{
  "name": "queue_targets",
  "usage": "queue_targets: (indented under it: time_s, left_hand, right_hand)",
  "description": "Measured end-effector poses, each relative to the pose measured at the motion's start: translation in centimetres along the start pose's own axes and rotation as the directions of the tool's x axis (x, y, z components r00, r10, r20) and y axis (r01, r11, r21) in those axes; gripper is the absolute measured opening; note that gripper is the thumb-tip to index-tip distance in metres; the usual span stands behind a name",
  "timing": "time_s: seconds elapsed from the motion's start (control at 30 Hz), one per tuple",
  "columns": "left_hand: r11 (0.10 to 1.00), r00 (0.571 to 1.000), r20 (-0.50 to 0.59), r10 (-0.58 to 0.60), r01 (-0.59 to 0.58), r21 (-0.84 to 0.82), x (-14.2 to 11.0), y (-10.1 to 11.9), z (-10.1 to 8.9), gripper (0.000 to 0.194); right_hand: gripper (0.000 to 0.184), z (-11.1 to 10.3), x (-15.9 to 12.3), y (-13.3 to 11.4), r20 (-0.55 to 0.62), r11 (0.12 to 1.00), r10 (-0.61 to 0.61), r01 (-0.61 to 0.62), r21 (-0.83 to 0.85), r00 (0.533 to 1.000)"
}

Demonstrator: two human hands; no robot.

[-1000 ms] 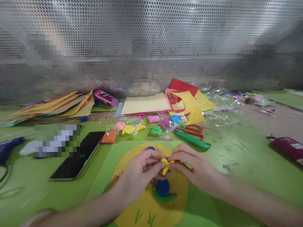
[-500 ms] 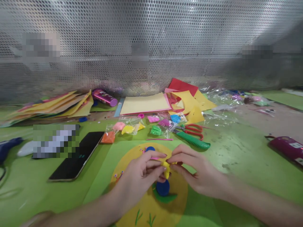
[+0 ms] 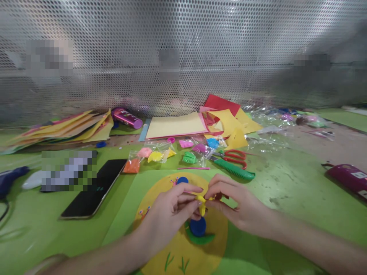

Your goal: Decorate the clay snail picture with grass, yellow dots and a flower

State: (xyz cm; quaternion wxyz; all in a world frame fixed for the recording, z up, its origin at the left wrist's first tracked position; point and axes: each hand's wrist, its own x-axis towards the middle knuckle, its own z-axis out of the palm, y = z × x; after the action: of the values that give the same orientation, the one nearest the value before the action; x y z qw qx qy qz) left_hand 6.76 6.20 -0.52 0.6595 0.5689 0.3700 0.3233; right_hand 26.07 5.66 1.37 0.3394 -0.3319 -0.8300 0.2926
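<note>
Between the fingertips of both hands is a soft piece of yellow modelling clay, held above a picture. My left hand pinches its left side, and my right hand grips a small yellow bit at its right. Below them lies a yellow paper oval on a light green sheet. A blue clay disc sits on a green clay curve there, like a snail. Another blue disc is partly covered near the top. Green clay sprigs mark the lower part.
Small bags of coloured clay, such as an orange one, lie behind the sheet. Red-handled scissors rest by a green cutter. A black phone lies left, a maroon pouch right. Paper stacks stand before a perforated metal panel.
Both hands stay nearly in place with the yellow clay. The right fingers have shifted slightly around the small bit at its right side.
</note>
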Motion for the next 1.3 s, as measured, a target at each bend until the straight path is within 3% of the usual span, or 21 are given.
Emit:
queue_targets:
  time_s: [0.13,0.37,0.57,0.73,0.93,1.17,1.3]
  left_hand:
    - [1.0,1.0,-0.014,-0.022,0.022,-0.007,0.2,0.2,0.0,0.018]
    - [1.0,1.0,0.0,-0.018,0.018,-0.005,0.2,0.3,0.0,0.017]
    - [1.0,1.0,-0.009,-0.014,0.014,-0.001,0.2,0.0,-0.1,0.017]
    - [1.0,1.0,0.007,-0.006,0.006,0.01,0.1,0.0,-0.3,0.016]
    - [1.0,1.0,-0.015,-0.021,0.021,0.009,0.1,0.3,-0.3,0.017]
    - [1.0,1.0,-0.019,-0.02,0.02,0.009,0.1,0.3,-0.3,0.016]
    - [1.0,0.999,-0.022,-0.025,0.026,0.012,0.1,0.2,-0.3,0.017]
  right_hand:
    - [0.016,-0.2,0.1,0.3,-0.033,0.996,-0.045,0.043,-0.074,0.998]
    - [0.002,-0.1,0.0,1.2,-0.046,0.996,-0.057,0.053,-0.074,0.997]
    - [0.021,-0.4,0.1,0.8,-0.004,0.987,-0.113,0.112,-0.111,0.994]
    - [0.004,-0.5,0.1,1.3,-0.05,0.981,-0.139,0.131,-0.141,0.989]
    - [0.027,-0.9,0.0,0.7,0.031,0.98,-0.113,0.116,-0.161,0.993]
    - [0.004,-1.7,0.2,1.5,-0.015,0.965,-0.167,0.161,-0.207,0.986]
    - [0.017,-2.9,0.2,1.8,0.031,0.966,-0.118,0.121,-0.229,0.993]
